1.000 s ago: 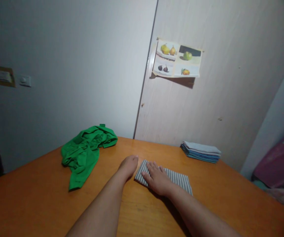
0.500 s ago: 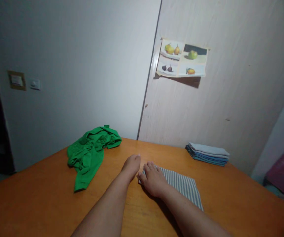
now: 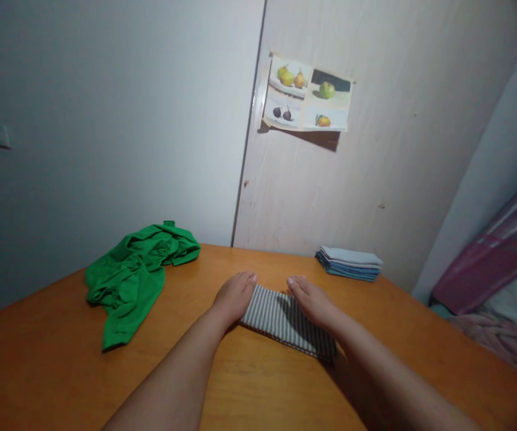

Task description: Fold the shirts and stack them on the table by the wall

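Note:
A grey-and-white striped cloth (image 3: 276, 317) lies folded into a narrow, layered rectangle on the orange-brown wooden table. My left hand (image 3: 235, 297) rests against its left end, palm turned inward and fingers reaching forward; the underside of this hand is hidden. Over the far right part of the cloth is my right hand (image 3: 310, 299), its fingers extended and its shadow falling on the stripes. Neither hand visibly grasps the fabric.
A crumpled green garment (image 3: 137, 269) lies on the table's left. At the back right sits a stack of folded cloths (image 3: 350, 263), whitish over blue. Behind the table is a wall with a fruit picture (image 3: 307, 93). Pinkish fabric (image 3: 487, 263) is at far right.
The striped cloth has gone from a wider flat piece to a narrower folded strip. My right hand has moved right, away from my left hand. The camera view has shifted to the right.

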A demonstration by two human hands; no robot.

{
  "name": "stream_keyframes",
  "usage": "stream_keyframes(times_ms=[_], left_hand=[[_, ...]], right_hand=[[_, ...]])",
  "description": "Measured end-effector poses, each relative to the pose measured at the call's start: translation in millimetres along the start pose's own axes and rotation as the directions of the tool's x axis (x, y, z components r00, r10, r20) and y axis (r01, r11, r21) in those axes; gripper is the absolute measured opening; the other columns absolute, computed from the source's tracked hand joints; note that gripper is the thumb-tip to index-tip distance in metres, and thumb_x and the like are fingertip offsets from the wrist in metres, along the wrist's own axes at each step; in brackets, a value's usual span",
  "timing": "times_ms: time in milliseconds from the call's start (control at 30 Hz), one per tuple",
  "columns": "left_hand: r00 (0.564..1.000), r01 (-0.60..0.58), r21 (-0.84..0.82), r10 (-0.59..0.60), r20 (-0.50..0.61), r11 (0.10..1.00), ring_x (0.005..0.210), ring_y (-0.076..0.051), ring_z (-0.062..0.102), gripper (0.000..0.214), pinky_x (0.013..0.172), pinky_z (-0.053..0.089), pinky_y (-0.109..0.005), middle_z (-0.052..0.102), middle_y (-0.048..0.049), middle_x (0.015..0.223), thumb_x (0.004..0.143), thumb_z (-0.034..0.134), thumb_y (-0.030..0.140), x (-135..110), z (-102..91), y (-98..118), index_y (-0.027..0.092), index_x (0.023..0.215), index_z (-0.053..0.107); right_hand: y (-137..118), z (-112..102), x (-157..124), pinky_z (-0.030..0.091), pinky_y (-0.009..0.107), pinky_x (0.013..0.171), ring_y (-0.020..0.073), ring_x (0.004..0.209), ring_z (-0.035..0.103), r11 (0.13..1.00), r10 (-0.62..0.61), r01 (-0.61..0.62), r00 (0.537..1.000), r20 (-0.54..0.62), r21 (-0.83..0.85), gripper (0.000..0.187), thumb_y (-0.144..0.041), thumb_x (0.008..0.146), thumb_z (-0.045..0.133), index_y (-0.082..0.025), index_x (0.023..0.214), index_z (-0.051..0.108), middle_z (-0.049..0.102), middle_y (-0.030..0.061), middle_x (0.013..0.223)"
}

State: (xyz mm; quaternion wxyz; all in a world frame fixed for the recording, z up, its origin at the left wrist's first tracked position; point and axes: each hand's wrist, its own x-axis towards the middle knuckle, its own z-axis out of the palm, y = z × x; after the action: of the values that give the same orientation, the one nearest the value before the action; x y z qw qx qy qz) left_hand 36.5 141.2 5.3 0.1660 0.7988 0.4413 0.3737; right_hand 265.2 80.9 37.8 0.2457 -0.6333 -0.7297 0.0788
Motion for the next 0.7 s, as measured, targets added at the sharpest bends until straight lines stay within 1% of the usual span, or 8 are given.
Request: stream_keyframes(times_ms=[67,167,300,433,500,567,633,700], left_hand=[[0.995,-0.066,0.064,0.061,0.080,0.996,0.138,-0.026,0.049,0.049,0.117,0.031,-0.042,0.060,-0.0104,0.145,0.102,0.034,0.046,-5.9,3.3,8.7,0.020,0.132,0.064],[0.967,-0.114,0.183,0.067,0.246,0.976,0.151,-0.031,0.029,0.056,0.122,0.018,-0.057,0.044,-0.0065,0.159,0.102,0.030,0.051,-14.6,7.0,14.7,0.025,0.145,0.054],[0.906,-0.097,0.234,-0.012,0.422,0.967,0.154,-0.033,0.021,0.059,0.119,0.018,-0.066,0.035,-0.0048,0.164,0.101,0.028,0.055,-19.4,8.2,11.8,0.029,0.150,0.049],[0.896,-0.075,0.252,-0.046,0.442,0.965,0.155,-0.032,0.018,0.060,0.119,0.020,-0.067,0.031,-0.0037,0.165,0.100,0.027,0.056,-17.1,10.1,4.7,0.031,0.152,0.045],[0.901,-0.081,0.255,-0.039,0.432,0.963,0.155,-0.032,0.019,0.061,0.120,0.022,-0.064,0.032,-0.0043,0.165,0.100,0.028,0.057,-15.3,12.3,0.4,0.029,0.152,0.046],[0.908,-0.102,0.246,-0.010,0.418,0.964,0.154,-0.031,0.022,0.063,0.121,0.023,-0.059,0.034,-0.0057,0.164,0.099,0.030,0.056,-13.7,14.6,-4.2,0.027,0.152,0.047],[0.917,-0.122,0.222,0.024,0.398,0.967,0.153,-0.031,0.027,0.064,0.123,0.024,-0.053,0.038,-0.0077,0.162,0.099,0.030,0.056,-12.3,16.4,-8.1,0.023,0.150,0.050],[0.926,-0.132,0.192,0.052,0.373,0.972,0.151,-0.029,0.032,0.065,0.123,0.024,-0.048,0.042,-0.0105,0.160,0.099,0.031,0.055,-10.7,17.1,-10.2,0.019,0.147,0.054]], right_hand=[[13.0,0.3,-9.4,0.037,0.043,0.109,0.0299,0.127,0.056,0.996,0.050,-0.048,0.999,0.016,-0.076,0.054,-0.050,0.105,0.027,-0.016,0.114,0.068,0.067,0.0180,0.128],[25.2,14.3,-25.7,0.029,0.048,0.115,0.0335,0.141,0.043,0.978,0.128,-0.117,0.990,0.053,-0.170,0.060,-0.055,0.103,0.030,-0.013,0.129,0.063,0.056,0.0212,0.144],[27.5,34.2,-42.2,0.017,0.053,0.121,0.0361,0.152,0.024,0.952,0.189,-0.168,0.980,0.060,-0.255,0.072,-0.060,0.101,0.031,-0.010,0.151,0.045,0.040,0.0204,0.159],[24.5,38.7,-44.0,0.014,0.053,0.122,0.0357,0.153,0.022,0.957,0.204,-0.186,0.977,0.060,-0.224,0.075,-0.061,0.100,0.032,-0.010,0.154,0.042,0.039,0.0192,0.160],[26.6,36.8,-40.9,0.014,0.054,0.122,0.0360,0.153,0.022,0.970,0.189,-0.178,0.980,0.059,-0.165,0.074,-0.061,0.098,0.036,-0.011,0.152,0.045,0.040,0.0182,0.159],[32.9,32.0,-37.3,0.018,0.052,0.122,0.0350,0.151,0.028,0.984,0.175,-0.175,0.984,0.025,-0.023,0.069,-0.060,0.096,0.042,-0.014,0.146,0.053,0.045,0.0167,0.157],[43.2,23.9,-35.2,0.027,0.046,0.119,0.0320,0.144,0.041,0.964,0.201,-0.182,0.976,-0.084,0.192,0.060,-0.056,0.094,0.047,-0.015,0.134,0.063,0.055,0.0158,0.148],[56.1,13.7,-37.2,0.038,0.041,0.112,0.0282,0.130,0.056,0.916,0.271,-0.185,0.940,-0.209,0.357,0.050,-0.050,0.094,0.045,-0.015,0.120,0.069,0.065,0.0154,0.134]])
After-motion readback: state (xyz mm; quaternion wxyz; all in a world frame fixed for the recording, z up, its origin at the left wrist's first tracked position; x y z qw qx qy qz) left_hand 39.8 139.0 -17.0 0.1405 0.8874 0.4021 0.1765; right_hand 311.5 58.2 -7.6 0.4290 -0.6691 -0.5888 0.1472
